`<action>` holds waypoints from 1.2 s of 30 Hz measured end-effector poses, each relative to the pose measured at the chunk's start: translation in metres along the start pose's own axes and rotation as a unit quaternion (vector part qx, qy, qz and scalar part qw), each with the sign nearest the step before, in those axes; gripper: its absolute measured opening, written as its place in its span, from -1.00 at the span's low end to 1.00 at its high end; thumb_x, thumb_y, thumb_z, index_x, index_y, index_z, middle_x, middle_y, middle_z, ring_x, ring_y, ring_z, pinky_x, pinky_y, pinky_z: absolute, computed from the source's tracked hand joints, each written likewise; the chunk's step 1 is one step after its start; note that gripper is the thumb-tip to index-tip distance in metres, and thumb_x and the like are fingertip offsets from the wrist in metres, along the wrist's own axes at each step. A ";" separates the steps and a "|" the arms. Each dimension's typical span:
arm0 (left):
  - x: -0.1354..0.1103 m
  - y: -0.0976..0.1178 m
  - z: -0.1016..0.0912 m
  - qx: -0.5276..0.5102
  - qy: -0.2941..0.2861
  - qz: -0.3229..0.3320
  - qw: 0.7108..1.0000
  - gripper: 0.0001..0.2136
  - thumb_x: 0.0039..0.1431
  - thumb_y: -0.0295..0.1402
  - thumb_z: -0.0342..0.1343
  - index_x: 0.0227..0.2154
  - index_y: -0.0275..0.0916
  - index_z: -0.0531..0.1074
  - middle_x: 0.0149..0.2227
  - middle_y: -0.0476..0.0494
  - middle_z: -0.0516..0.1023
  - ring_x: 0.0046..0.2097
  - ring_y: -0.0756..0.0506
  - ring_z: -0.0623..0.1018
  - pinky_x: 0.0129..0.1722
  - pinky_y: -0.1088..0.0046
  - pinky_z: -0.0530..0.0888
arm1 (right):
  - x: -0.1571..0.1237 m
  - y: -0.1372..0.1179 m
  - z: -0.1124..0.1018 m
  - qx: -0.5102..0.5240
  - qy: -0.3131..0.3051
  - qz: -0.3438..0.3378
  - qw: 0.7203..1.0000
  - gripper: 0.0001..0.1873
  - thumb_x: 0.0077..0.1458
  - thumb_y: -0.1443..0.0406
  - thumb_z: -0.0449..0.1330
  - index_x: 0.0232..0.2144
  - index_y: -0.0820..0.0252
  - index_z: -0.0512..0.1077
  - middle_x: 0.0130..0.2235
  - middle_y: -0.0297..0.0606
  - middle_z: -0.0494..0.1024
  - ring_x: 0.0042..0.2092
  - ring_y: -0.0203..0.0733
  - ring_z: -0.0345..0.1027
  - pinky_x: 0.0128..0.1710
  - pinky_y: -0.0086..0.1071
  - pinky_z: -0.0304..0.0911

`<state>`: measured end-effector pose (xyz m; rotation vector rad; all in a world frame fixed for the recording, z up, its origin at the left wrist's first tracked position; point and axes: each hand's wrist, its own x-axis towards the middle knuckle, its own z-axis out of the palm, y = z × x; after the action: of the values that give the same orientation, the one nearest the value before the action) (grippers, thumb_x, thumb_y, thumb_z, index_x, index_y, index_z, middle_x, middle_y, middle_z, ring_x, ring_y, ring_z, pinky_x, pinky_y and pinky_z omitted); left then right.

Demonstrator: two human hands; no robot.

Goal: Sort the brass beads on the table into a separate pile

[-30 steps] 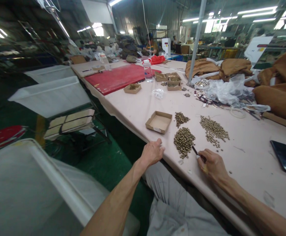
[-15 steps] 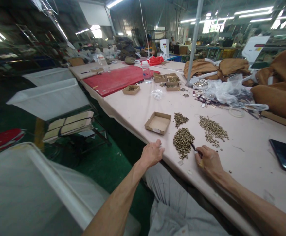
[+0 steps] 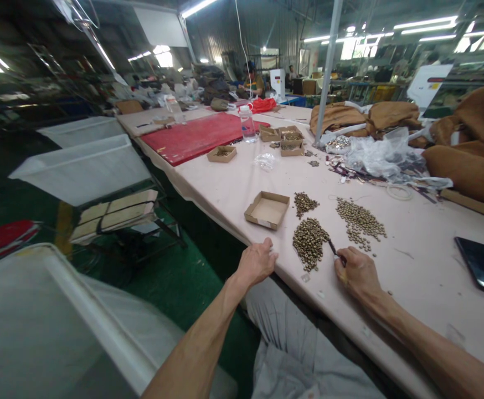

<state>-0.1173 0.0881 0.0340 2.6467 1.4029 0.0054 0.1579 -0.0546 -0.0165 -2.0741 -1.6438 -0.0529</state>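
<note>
My left hand rests curled at the table's front edge, just below a shallow open cardboard box; whether anything is in its fingers is hidden. My right hand pinches a thin dark tool, whose tip is at the right side of a heap of small brass-coloured metal pieces. Behind that heap lies a smaller pile of the same kind of pieces. A third, more spread-out group of pieces lies to the right, beyond my right hand.
A phone lies at the right. Farther back are small cardboard boxes with metal parts, a water bottle, a red board, clear plastic bags and brown fabric pieces. A metal pole rises from the table.
My right hand has drawn slightly right with the tool, whose tip has moved from inside the heap to its right edge. My left hand stays in place.
</note>
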 end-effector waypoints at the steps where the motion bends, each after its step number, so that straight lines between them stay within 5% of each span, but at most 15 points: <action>1: 0.000 0.000 0.000 0.000 -0.001 -0.002 1.000 -0.70 0.33 -0.11 -0.04 -0.02 -0.17 0.31 -0.15 -0.24 0.61 -0.09 -0.23 0.62 -0.12 0.31 0.44 | 0.000 0.001 0.000 -0.001 0.001 0.002 1.000 -0.75 0.14 0.28 0.06 -0.28 0.21 0.53 -0.35 -0.21 0.50 -0.33 -0.20 0.34 -0.27 -0.37 0.16; 36: -0.003 0.004 -0.012 -0.008 -0.026 -0.020 0.999 -0.69 0.34 -0.13 -0.06 0.01 -0.18 0.33 -0.10 -0.28 0.60 -0.05 -0.25 0.60 -0.06 0.27 0.42 | 0.017 0.003 0.008 -0.047 0.017 0.003 0.999 -0.75 0.17 0.27 0.06 -0.27 0.22 0.52 -0.30 -0.18 0.53 -0.34 -0.22 0.33 -0.29 -0.38 0.12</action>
<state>-0.1164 0.0842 0.0462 2.5863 1.4344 -0.0553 0.1631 -0.0362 -0.0185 -2.1364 -1.6428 -0.1651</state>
